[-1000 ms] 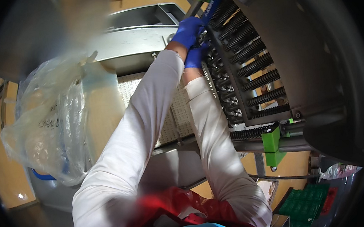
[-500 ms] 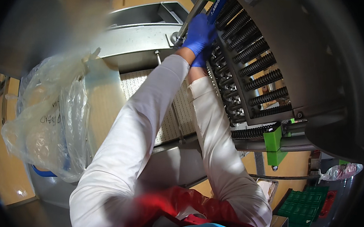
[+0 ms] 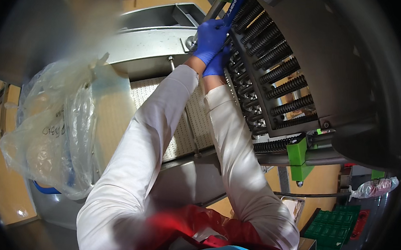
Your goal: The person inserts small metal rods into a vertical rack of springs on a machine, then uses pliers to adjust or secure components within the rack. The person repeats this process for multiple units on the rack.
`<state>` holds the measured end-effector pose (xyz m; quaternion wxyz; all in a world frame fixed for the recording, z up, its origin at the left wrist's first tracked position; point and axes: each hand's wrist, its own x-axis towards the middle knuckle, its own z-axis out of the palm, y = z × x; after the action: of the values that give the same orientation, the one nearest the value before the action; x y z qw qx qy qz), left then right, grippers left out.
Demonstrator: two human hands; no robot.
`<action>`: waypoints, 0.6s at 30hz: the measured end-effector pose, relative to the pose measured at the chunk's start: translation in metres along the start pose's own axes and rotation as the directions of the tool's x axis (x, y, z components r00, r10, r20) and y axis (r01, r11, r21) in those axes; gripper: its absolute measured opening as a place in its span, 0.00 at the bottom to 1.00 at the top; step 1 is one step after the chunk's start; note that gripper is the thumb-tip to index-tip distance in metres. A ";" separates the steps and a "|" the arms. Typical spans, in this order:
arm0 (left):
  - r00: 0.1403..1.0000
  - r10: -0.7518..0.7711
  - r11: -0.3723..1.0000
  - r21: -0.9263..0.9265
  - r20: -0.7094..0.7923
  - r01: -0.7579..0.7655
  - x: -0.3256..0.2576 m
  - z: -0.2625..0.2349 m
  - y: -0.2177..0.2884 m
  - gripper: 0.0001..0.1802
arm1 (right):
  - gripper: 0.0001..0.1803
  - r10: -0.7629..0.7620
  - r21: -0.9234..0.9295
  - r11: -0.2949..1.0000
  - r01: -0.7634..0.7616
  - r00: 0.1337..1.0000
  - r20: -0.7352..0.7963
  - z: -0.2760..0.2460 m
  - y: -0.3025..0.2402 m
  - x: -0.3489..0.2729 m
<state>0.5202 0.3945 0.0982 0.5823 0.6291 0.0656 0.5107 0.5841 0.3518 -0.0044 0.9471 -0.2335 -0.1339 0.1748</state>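
Note:
My left hand (image 3: 210,39), in a blue glove, is closed around the near end of a long blue handle (image 3: 237,6) that runs out at the top of the picture. What the handle belongs to is out of view. Just below it, my right hand (image 3: 217,64), also gloved in blue, is close against the left wrist. Its fingers are mostly hidden, so its grip does not show. Both hands are beside a row of shiny metal fittings (image 3: 249,93) and black coiled springs (image 3: 279,71) on a machine.
Below my arms lies a perforated metal plate (image 3: 185,140) with a steel rim (image 3: 155,40) beyond it. A clear plastic bag (image 3: 50,147) covers something at the left. Green clamps (image 3: 299,159) hold a bar at the right, and a dark housing (image 3: 344,65) curves overhead.
Both hands have shifted slightly left and nearer to me, and the blue handle has moved a little left with them. The whole view has also shifted slightly.

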 end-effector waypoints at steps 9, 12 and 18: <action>0.940 0.283 0.878 0.342 0.193 -0.334 0.007 0.004 0.012 0.11 | 0.16 0.011 0.092 0.995 -0.029 0.982 0.189 -0.024 0.024 0.013; 0.938 0.247 0.907 0.282 0.242 -0.312 0.006 0.010 0.019 0.14 | 0.16 -0.101 -0.201 0.972 0.121 0.989 0.109 -0.030 0.014 0.007; 0.945 0.164 0.905 0.338 0.282 -0.257 0.009 0.006 0.050 0.13 | 0.16 -0.086 -0.238 0.966 0.105 0.992 0.087 -0.019 -0.001 -0.011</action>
<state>0.5026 0.3808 0.1445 0.3977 0.7894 0.0190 0.4672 0.5808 0.3389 -0.0225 0.9131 -0.3336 -0.2013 0.1201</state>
